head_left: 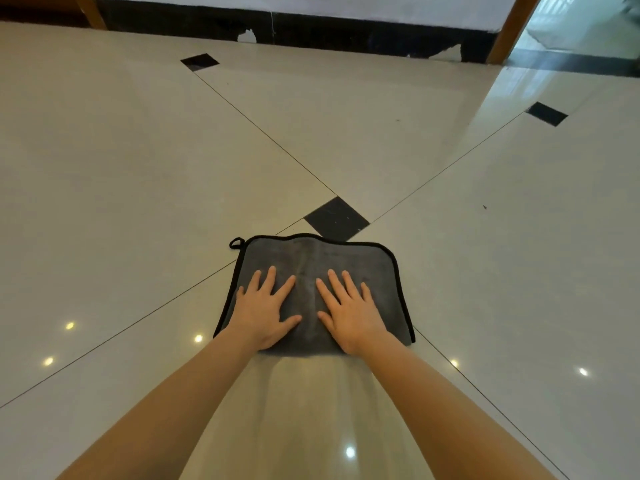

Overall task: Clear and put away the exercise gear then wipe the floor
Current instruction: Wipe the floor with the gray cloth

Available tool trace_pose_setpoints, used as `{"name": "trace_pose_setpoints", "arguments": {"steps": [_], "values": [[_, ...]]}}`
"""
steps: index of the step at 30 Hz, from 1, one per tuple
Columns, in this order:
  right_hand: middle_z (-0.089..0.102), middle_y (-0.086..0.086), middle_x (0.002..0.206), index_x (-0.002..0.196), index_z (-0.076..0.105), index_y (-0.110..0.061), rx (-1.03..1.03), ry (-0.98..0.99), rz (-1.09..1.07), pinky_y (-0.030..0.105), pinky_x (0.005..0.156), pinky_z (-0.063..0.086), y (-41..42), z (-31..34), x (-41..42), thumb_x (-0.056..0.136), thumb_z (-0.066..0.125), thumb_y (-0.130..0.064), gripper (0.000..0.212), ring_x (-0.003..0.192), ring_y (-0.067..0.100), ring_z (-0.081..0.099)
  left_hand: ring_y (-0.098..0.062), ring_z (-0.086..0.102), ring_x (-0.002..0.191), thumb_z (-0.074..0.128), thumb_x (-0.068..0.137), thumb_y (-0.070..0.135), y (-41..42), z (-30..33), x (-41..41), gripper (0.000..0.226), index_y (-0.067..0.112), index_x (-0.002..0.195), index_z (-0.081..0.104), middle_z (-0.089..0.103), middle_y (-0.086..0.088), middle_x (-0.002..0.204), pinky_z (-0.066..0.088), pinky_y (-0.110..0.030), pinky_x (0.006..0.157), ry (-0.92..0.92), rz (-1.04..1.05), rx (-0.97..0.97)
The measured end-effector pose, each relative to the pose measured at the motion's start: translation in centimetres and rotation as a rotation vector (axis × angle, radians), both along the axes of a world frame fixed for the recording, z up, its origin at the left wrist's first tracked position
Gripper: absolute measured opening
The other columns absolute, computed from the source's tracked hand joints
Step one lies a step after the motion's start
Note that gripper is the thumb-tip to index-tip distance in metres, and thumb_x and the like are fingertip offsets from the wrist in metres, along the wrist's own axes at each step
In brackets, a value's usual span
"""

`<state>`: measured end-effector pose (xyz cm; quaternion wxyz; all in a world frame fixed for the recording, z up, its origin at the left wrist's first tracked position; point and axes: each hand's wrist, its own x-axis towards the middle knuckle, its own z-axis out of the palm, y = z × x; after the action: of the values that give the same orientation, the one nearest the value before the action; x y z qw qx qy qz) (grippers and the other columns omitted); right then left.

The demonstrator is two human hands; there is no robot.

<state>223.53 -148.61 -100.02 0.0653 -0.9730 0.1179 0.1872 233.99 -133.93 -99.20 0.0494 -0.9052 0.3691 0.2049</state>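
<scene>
A grey cloth (311,258) with black trim and a small hanging loop lies flat on the cream tiled floor (138,188), just below a black diamond inlay (336,219). My left hand (265,311) presses on the cloth's left half with fingers spread and straight. Beside it, my right hand (348,313) presses flat on the right half in the same way. Both forearms reach forward from the bottom of the view. A slightly duller streak runs on the floor between my arms, behind the cloth. No exercise gear is in sight.
A black skirting board (346,32) with chipped patches runs along the far wall. A wooden door frame (509,32) stands at the upper right, with a doorway to another room beyond it. Ceiling lights reflect in the glossy tiles.
</scene>
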Motion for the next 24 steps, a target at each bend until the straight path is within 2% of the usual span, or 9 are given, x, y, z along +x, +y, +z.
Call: {"name": "trace_pose_setpoints", "arguments": {"steps": [3,5,7,8,10,12,16,21,24], "values": [[-0.018,0.005,0.156,0.147,-0.015,-0.022,-0.047,-0.001,-0.018,0.049,0.114,-0.006,2.3,0.0,-3.1,0.096,0.006,-0.051,0.062,0.144,0.028,-0.015,-0.032,-0.01,0.144,0.029,0.089,0.066,1.6,0.2,-2.4,0.079,0.034,0.147,-0.014,-0.016,-0.007,0.157,0.007,-0.051,0.116,-0.018,-0.025,0.053],[0.007,0.01,0.157,0.148,0.004,-0.019,-0.07,-0.055,-0.064,0.052,0.111,0.009,4.1,0.0,-5.5,0.09,0.002,-0.051,0.066,0.144,0.033,0.011,-0.035,-0.011,0.143,0.013,0.083,0.073,3.4,-0.2,-4.6,0.082,0.03,0.144,-0.022,-0.02,-0.01,0.155,0.006,-0.053,0.114,-0.043,-0.073,0.077],[0.045,0.01,0.142,0.139,0.039,-0.018,0.007,-0.098,-0.131,0.052,0.104,0.031,5.7,-0.8,-8.1,0.093,0.011,-0.051,0.064,0.129,0.033,0.045,-0.042,0.011,0.142,-0.002,0.077,0.074,5.3,-0.7,-7.0,0.088,0.021,0.146,-0.014,-0.003,-0.017,0.155,0.024,-0.061,0.107,-0.133,-0.101,-0.003],[0.052,0.008,0.137,0.134,0.045,-0.019,0.036,-0.102,-0.14,0.051,0.106,0.032,6.5,-1.0,-9.5,0.097,0.009,-0.05,0.061,0.126,0.031,0.047,-0.044,0.029,0.135,0.001,0.081,0.073,6.3,-1.2,-8.0,0.088,0.017,0.149,-0.001,0.016,-0.019,0.152,0.038,-0.063,0.097,-0.133,-0.083,-0.039],[0.054,0.005,0.136,0.132,0.043,-0.022,0.024,-0.113,-0.125,0.047,0.111,0.015,7.8,-1.4,-12.2,0.097,0.002,-0.048,0.06,0.128,0.026,0.038,-0.043,0.04,0.125,0.012,0.085,0.072,8.0,-2.0,-9.7,0.085,0.017,0.15,0.011,0.043,-0.02,0.14,0.048,-0.06,0.08,-0.143,-0.068,-0.095],[0.053,0.002,0.136,0.132,0.043,-0.024,0.001,-0.16,-0.095,0.042,0.11,0.01,8.4,-1.2,-14.1,0.097,0.006,-0.05,0.056,0.128,0.023,0.036,-0.039,0.038,0.124,0.015,0.083,0.074,9.1,-2.5,-11.0,0.087,0.018,0.15,0.013,0.048,-0.019,0.136,0.048,-0.058,0.08,-0.141,-0.081,-0.117],[0.059,-0.002,0.129,0.121,0.054,-0.032,0.037,-0.202,-0.089,0.037,0.098,0.044,8.4,-0.2,-15.5,0.079,0.035,-0.056,0.052,0.12,0.019,0.056,-0.034,0.059,0.112,0.012,0.08,0.077,10.0,-1.6,-11.6,0.083,0.023,0.135,0.044,0.058,-0.013,0.128,0.054,-0.047,0.075,-0.127,-0.086,-0.102],[0.061,-0.004,0.125,0.117,0.061,-0.033,0.041,-0.214,-0.047,0.036,0.09,0.05,7.1,0.4,-16.2,0.076,0.039,-0.058,0.053,0.115,0.017,0.06,-0.026,0.057,0.117,0.03,0.073,0.081,11.5,-0.8,-11.8,0.08,0.029,0.13,0.052,0.054,-0.009,0.134,0.048,-0.036,0.084,-0.12,-0.163,-0.078],[0.059,-0.004,0.129,0.122,0.058,-0.036,0.026,-0.178,-0.045,0.037,0.095,0.046,6.7,0.4,-16.6,0.078,0.037,-0.061,0.055,0.118,0.016,0.057,-0.026,0.059,0.114,0.02,0.078,0.079,11.5,-0.6,-11.8,0.078,0.03,0.132,0.049,0.056,-0.008,0.132,0.045,-0.031,0.084,-0.147,-0.178,-0.042]]}}
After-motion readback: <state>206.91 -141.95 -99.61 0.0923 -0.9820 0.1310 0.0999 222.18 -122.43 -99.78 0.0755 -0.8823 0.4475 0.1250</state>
